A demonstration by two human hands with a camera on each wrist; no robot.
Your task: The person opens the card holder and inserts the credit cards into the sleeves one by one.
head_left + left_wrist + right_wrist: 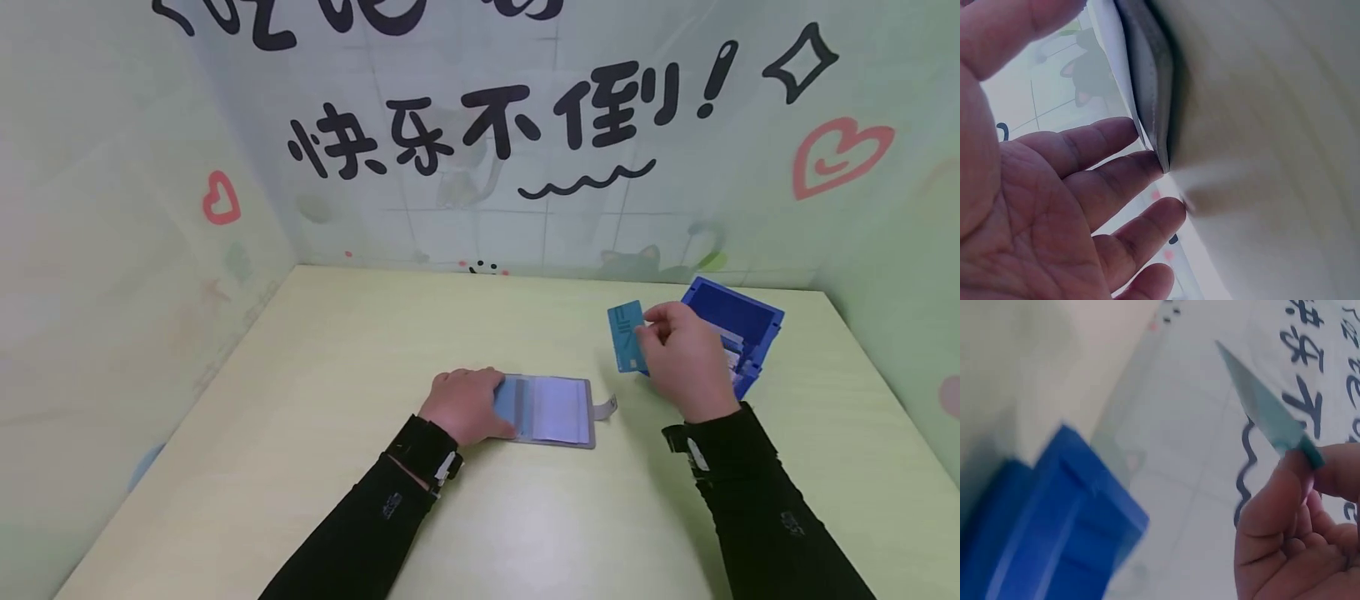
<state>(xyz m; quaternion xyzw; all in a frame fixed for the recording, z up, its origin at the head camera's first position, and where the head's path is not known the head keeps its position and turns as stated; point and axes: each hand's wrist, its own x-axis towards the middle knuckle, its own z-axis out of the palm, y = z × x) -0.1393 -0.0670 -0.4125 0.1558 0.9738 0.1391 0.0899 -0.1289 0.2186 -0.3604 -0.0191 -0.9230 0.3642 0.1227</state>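
The left hand point(467, 404) is being rested flat on the left page of an open grey card holder point(551, 412), fingers straight and released, so that the holder is being pressed against the table point(300, 400); in the left wrist view the fingers point(1116, 181) are being laid along the holder's edge point(1154, 94). To the right of that hand, the holder's clear pockets and its small strap tab point(606, 407) are being left uncovered. Farther right, a teal card point(627, 336) is being pinched by the right hand point(686, 358) between thumb and fingertips, held above the table with its long axis nearly upright. The card is being kept to the left of that hand, on the side facing the holder, which lies lower and leftward, well apart. Just behind and to the right of the right hand, a blue plastic box point(738, 321) with more cards inside is being left standing on the table. The right hand is the nearer one to the card.
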